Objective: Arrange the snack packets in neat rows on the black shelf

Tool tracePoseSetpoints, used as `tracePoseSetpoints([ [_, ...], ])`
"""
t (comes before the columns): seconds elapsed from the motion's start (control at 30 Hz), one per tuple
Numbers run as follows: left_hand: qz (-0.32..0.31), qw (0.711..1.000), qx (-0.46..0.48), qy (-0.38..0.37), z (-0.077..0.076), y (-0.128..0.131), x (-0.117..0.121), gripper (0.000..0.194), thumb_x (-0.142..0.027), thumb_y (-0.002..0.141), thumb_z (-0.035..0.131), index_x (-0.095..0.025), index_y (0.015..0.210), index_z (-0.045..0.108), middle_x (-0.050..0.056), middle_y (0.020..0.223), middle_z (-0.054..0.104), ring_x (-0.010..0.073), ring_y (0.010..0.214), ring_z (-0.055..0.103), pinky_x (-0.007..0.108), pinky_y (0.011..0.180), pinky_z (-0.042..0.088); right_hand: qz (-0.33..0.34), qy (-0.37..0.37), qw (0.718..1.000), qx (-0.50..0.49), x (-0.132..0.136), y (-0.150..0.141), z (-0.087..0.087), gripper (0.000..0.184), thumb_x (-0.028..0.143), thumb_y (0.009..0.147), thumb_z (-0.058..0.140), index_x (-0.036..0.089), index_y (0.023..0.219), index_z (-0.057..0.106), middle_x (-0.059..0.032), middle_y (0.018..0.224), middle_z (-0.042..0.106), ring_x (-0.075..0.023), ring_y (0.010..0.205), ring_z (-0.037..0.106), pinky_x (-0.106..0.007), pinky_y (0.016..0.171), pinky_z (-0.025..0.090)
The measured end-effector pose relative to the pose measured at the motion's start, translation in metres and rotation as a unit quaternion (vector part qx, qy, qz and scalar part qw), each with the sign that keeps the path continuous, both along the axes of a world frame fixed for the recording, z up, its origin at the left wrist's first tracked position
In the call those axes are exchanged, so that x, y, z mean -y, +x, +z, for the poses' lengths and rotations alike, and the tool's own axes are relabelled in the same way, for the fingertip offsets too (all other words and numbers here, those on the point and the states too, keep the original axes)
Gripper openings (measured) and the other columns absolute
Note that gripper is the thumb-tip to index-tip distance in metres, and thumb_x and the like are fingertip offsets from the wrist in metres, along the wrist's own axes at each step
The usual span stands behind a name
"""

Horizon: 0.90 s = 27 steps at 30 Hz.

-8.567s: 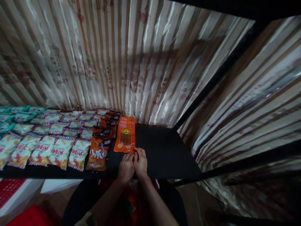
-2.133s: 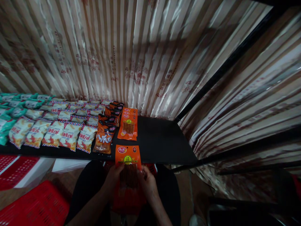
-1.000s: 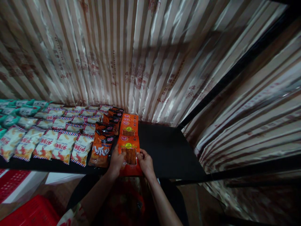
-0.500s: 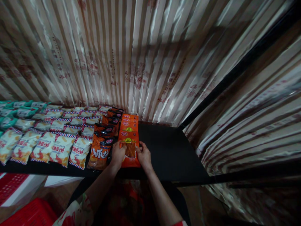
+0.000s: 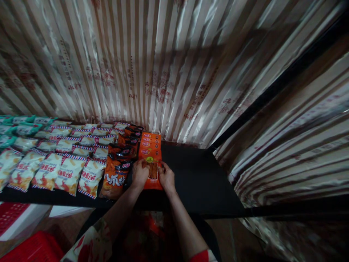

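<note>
Left hand (image 5: 140,174) and right hand (image 5: 167,178) pinch opposite side edges of an orange packet (image 5: 153,185), their undersides hidden. Behind hangs a striped curtain (image 5: 131,65), cut off above. On the black shelf (image 5: 197,178), rows of pale bags (image 5: 68,174) run out of view leftward; a red basket (image 5: 35,249) below is cropped too. Over the shelf, the packet leaves only the tops of matching packets (image 5: 151,141) showing; its small print is unreadable.

Front brown-orange bag (image 5: 113,181) is displaying large white characters, 爪 being legible. White bags (image 5: 91,177), orange packets (image 5: 151,146) and curtain (image 5: 117,65) are bearing lettering too blurred to read.
</note>
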<state>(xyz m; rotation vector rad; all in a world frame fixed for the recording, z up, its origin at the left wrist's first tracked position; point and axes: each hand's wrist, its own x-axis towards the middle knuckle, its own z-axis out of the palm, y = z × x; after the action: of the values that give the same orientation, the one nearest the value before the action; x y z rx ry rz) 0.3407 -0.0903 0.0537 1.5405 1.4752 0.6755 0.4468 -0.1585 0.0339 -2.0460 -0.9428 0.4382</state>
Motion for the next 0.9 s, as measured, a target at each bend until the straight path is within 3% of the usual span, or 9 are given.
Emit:
tracePoseSetpoints([
  [0.4, -0.014, 0.998, -0.059, 0.033, -0.006, 0.006, -0.01, 0.038, -0.018, 0.075, 0.052, -0.013, 0.112, 0.059, 0.013, 0.121, 0.057, 0.0209, 0.116, 0.051, 0.029, 0.1, 0.036, -0.003, -0.031, 0.999, 0.017, -0.012, 0.005, 0.0, 0.04, 0.029, 0.083, 0.046, 0.013, 0.117, 0.061, -0.0076, 0.084, 0.071, -0.0179, 0.074, 0.065, -0.025, 0.072, 0.048],
  [0.9, -0.024, 0.986, -0.14, 0.092, -0.006, 0.009, -0.004, 0.041, -0.02, 0.076, 0.049, -0.014, 0.116, 0.058, 0.014, 0.13, 0.05, 0.0247, 0.12, 0.047, 0.035, 0.103, 0.034, -0.001, -0.059, 0.998, 0.025, -0.018, 0.006, -0.001, 0.039, 0.026, 0.084, 0.047, 0.013, 0.118, 0.06, -0.0115, 0.113, 0.066, -0.0205, 0.101, 0.062, -0.027, 0.088, 0.045],
])
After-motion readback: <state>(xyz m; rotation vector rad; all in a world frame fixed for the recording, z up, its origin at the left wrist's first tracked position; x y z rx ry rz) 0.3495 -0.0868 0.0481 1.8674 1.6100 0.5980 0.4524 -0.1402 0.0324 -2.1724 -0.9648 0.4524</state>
